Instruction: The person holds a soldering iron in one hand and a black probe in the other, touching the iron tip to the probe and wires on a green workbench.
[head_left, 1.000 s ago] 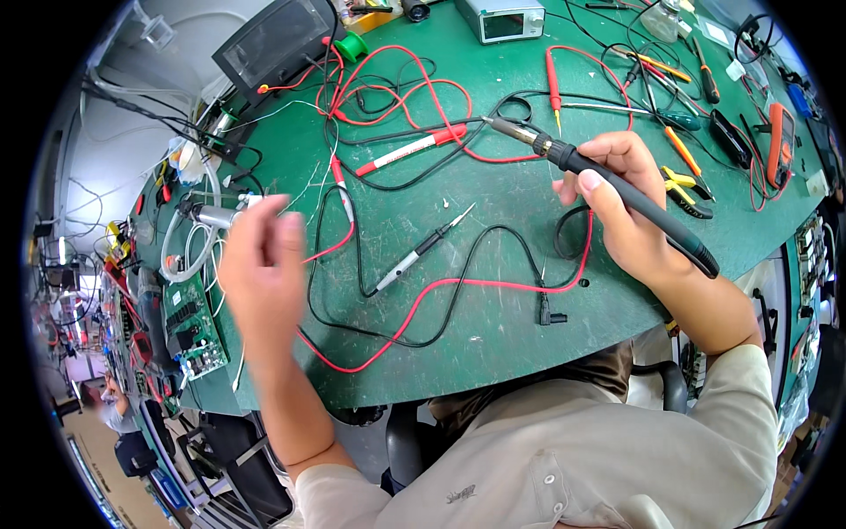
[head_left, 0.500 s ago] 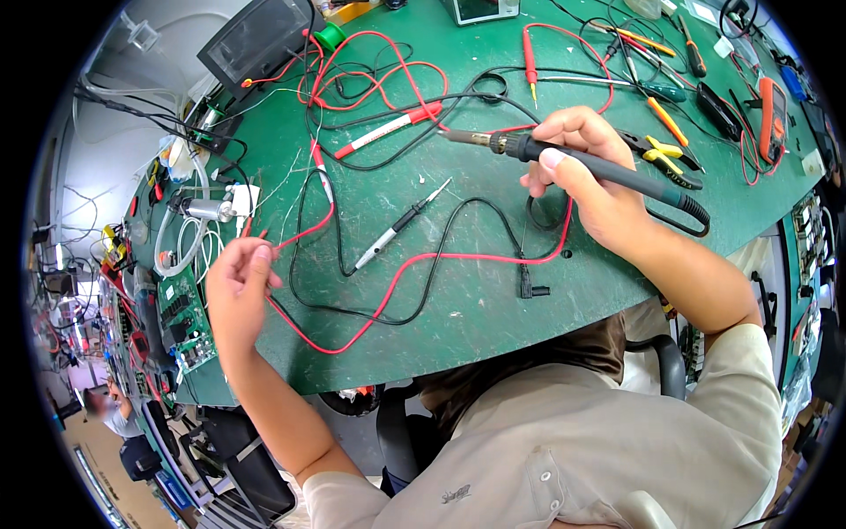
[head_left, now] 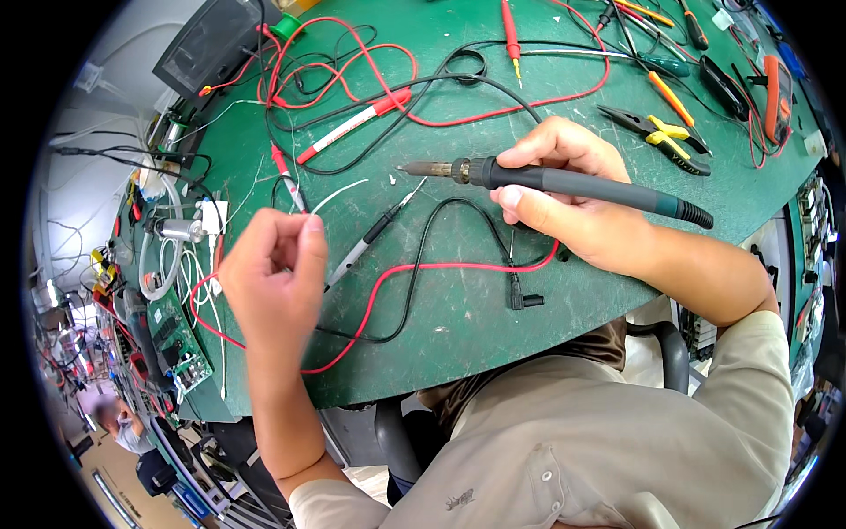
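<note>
My right hand (head_left: 573, 189) is closed round the dark grey handle of a soldering iron (head_left: 590, 185), whose metal tip points left above the table. Over the table's left part, my left hand (head_left: 278, 273) pinches a thin whitish wire (head_left: 339, 194) between thumb and forefinger; its free end curves toward the iron's tip without touching it. Between the hands lies a black-and-grey test probe (head_left: 366, 245), partly hidden by my left hand. A red lead (head_left: 423, 266) and a black lead (head_left: 411, 291) snake across the green table (head_left: 476, 353) below them.
Farther back lie a red-and-white marker (head_left: 352, 125), a red test probe (head_left: 511, 40) and tangled leads. Yellow-handled pliers (head_left: 661, 137) and an orange multimeter (head_left: 777, 99) are at right. A circuit board (head_left: 179, 339) lies at the left edge; a person (head_left: 123, 423) is in the background.
My left hand has moved right and up, with the whitish wire now visible in its pinch. The soldering iron has shifted left and slightly down in my right hand. The view has shifted a little.
</note>
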`<state>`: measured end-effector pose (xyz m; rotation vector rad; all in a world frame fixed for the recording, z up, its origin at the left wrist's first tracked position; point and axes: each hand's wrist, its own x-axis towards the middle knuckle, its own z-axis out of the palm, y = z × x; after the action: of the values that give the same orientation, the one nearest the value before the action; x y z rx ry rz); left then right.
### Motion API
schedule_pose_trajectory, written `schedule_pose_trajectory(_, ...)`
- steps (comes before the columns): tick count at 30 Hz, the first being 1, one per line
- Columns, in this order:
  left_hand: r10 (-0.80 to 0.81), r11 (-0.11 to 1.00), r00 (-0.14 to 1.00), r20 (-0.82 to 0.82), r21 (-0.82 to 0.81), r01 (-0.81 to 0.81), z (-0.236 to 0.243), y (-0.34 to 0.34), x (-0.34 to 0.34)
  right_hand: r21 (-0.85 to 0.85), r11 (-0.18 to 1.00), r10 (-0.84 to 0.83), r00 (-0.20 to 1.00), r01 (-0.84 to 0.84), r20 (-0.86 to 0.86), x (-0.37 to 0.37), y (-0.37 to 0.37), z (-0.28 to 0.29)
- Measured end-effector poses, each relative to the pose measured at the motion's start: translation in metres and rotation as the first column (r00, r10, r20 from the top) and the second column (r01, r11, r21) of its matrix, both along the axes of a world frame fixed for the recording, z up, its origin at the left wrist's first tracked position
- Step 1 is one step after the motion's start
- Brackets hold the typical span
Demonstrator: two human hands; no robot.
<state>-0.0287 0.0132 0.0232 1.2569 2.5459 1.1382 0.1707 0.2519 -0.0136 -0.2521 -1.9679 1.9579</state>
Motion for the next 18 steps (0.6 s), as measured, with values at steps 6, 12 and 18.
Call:
schedule_pose_trajectory(6, -0.068, 0.996, 0.994, 0.084, 0.06, 0.063, -0.03, 0.005, 0.021, -0.152, 0.988, -0.013, 0.999, 0.018, 0.038, -0.002, -0.002, 0.002)
schedule_pose_trajectory(12, -0.056, 0.998, 0.993, 0.103, 0.005, 0.056, -0.035, 0.003, 0.012, -0.175, 0.982, -0.074, 0.997, 0.075, 0.008, -0.003, -0.004, 0.002)
schedule_pose_trajectory(18, -0.006, 0.994, 0.973, 0.232, 0.104, -0.019, -0.036, 0.007, 0.017, -0.062, 0.995, -0.074, 0.996, 0.072, -0.04, -0.007, -0.006, -0.001)
